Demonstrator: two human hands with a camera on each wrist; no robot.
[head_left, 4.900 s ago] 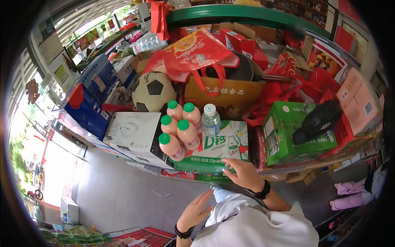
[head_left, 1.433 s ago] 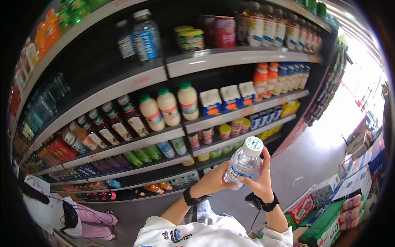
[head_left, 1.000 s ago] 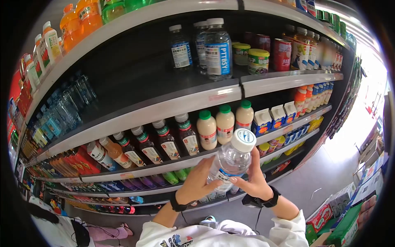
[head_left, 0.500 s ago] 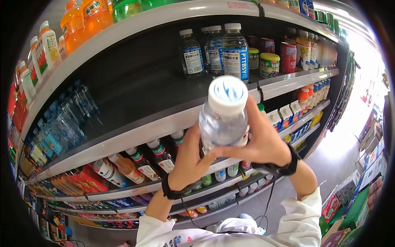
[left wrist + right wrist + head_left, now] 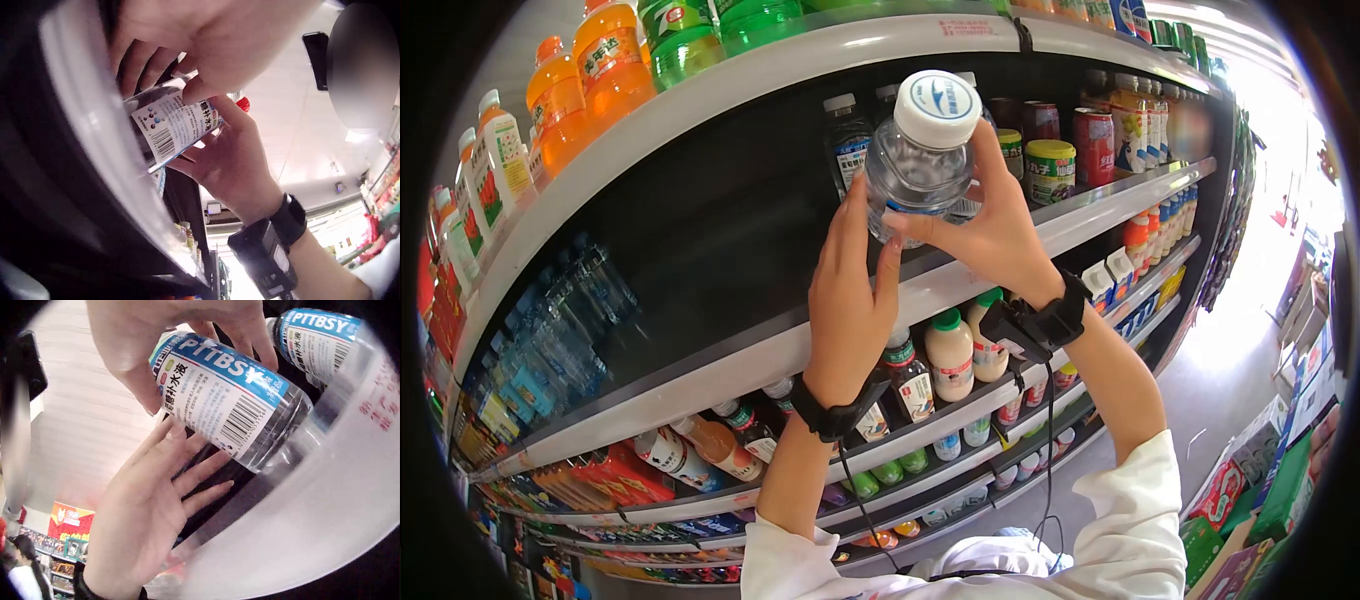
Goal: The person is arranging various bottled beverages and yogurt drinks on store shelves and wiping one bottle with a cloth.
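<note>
A clear water bottle (image 5: 920, 150) with a white cap and a blue-and-white label is held up at the edge of an upper shelf (image 5: 730, 90). My right hand (image 5: 985, 230) grips its lower body from the right, thumb across the front. The straight fingers of my left hand (image 5: 855, 275) press against its left side and base. In the right wrist view the bottle (image 5: 231, 400) lies tilted over the shelf lip, with the left hand (image 5: 156, 512) spread flat beneath it. The left wrist view shows the bottle's label (image 5: 175, 122) and the right hand (image 5: 231, 165) behind it.
Matching bottles (image 5: 848, 140) stand on that shelf, with cans (image 5: 1052, 165) to their right. Orange and green drinks (image 5: 610, 60) fill the shelf above. Milk bottles (image 5: 952, 350) and cartons sit on lower shelves. Boxes (image 5: 1260, 500) stand on the floor at the right.
Both hands have raised the bottle from chest height up to the upper shelf's edge. The view has tilted upward with it.
</note>
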